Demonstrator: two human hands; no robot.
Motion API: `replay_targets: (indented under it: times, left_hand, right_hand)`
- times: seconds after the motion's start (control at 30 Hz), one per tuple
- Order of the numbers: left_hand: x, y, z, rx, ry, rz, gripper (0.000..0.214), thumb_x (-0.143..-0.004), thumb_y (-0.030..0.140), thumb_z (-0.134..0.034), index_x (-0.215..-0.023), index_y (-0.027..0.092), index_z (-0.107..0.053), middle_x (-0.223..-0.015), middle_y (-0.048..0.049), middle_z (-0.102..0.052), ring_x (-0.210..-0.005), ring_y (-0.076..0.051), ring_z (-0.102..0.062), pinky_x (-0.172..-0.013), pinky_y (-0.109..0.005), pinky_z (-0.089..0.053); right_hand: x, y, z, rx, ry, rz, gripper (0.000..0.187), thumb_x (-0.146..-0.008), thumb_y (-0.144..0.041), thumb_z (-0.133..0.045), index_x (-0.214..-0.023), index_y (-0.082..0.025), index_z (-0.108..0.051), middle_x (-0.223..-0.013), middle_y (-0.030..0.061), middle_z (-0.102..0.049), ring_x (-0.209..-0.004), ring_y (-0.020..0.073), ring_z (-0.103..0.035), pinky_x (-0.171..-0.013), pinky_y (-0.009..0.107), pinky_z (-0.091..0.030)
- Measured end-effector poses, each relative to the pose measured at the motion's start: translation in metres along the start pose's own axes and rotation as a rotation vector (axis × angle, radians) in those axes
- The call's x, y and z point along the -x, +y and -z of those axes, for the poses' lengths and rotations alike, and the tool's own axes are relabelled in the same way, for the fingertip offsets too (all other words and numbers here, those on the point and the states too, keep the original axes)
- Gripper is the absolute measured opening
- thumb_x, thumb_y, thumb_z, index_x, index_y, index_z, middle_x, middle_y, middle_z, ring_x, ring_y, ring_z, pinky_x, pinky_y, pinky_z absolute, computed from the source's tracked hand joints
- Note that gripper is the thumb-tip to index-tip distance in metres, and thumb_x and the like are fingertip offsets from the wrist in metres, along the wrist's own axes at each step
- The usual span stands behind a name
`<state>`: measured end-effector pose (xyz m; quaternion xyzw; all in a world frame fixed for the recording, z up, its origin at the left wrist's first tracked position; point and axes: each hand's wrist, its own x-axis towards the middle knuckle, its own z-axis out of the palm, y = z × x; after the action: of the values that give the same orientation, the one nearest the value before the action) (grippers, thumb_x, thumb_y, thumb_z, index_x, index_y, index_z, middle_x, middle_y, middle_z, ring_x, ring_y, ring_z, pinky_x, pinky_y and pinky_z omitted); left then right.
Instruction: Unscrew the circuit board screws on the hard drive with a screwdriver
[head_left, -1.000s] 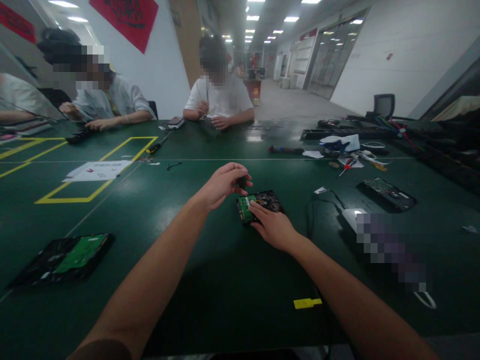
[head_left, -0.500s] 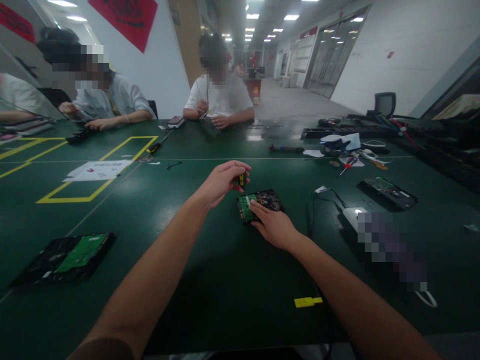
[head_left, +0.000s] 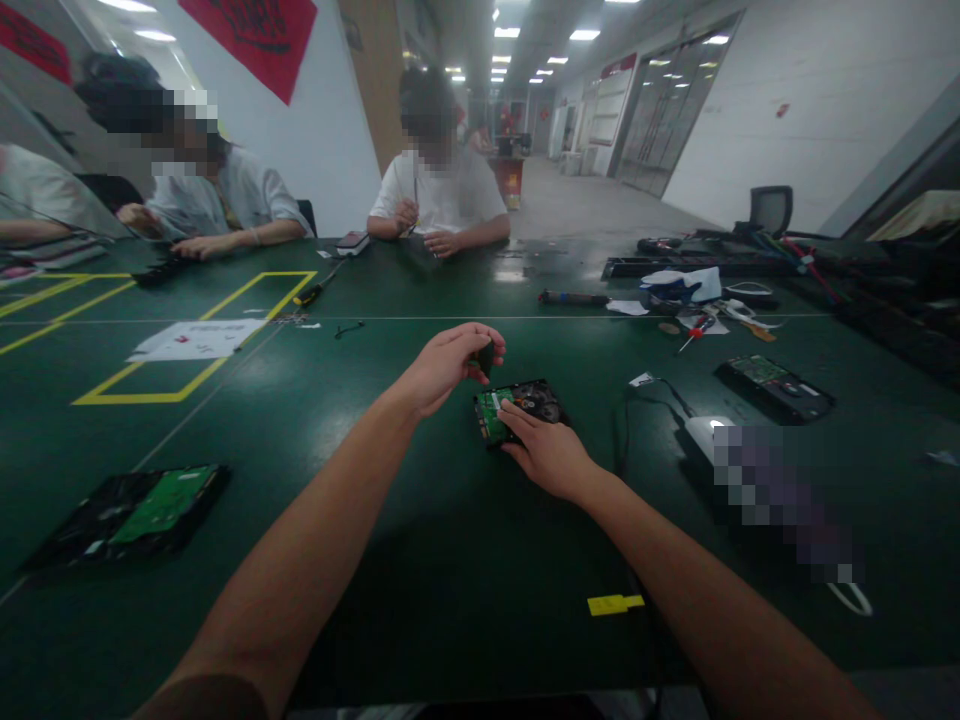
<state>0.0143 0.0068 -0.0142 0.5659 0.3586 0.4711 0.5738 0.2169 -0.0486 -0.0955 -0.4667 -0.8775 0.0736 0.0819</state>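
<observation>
On the table in front of me lies a hard drive, its green circuit board facing up at the left part. My right hand holds it down, fingers stretched over the board and thumb by the near edge. Above the drive's far left corner, my left hand is closed around the dark handle of a screwdriver. Its shaft points down at the board; the tip is too small to make out.
Other hard drives lie at the left and right. A pixelated white-ended object with a cable is right of my right arm. Near me is a yellow tag. Tools and a red screwdriver lie far right. Several people sit opposite.
The screwdriver handle has turned within my left hand: its yellow marks faced me before and now a dark side shows. My right hand and the hard drive stay in place.
</observation>
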Motion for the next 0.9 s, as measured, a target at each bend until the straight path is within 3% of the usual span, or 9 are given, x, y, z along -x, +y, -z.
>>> replay_targets:
  times: [0.33, 0.9]
  left_hand:
    - [0.0039, 0.0058, -0.0011, 0.056, 0.047, 0.007, 0.012, -0.085, 0.021, -0.057, -0.093, 0.019, -0.064, -0.094, -0.0059, -0.063, -0.080, -0.018, -0.065, -0.065, -0.031, -0.055]
    - [0.0033, 0.0034, -0.0002, 0.084, -0.004, 0.004, 0.010, -0.086, 0.021, -0.056, -0.091, 0.018, -0.064, -0.094, -0.0078, -0.064, -0.082, -0.019, -0.065, -0.065, -0.031, -0.056]
  right_hand:
    - [-0.0002, -0.0005, 0.0003, 0.017, -0.008, 0.001, 0.054, -0.098, -0.038, -0.046, -0.151, -0.026, -0.041, -0.161, 0.0039, -0.033, -0.119, 0.0296, -0.063, -0.092, 0.045, -0.055]
    - [0.0003, -0.0008, 0.0005, -0.003, -0.008, -0.007, 0.054, -0.098, -0.038, -0.045, -0.151, -0.027, -0.041, -0.161, 0.0047, -0.034, -0.118, 0.0305, -0.063, -0.094, 0.048, -0.054]
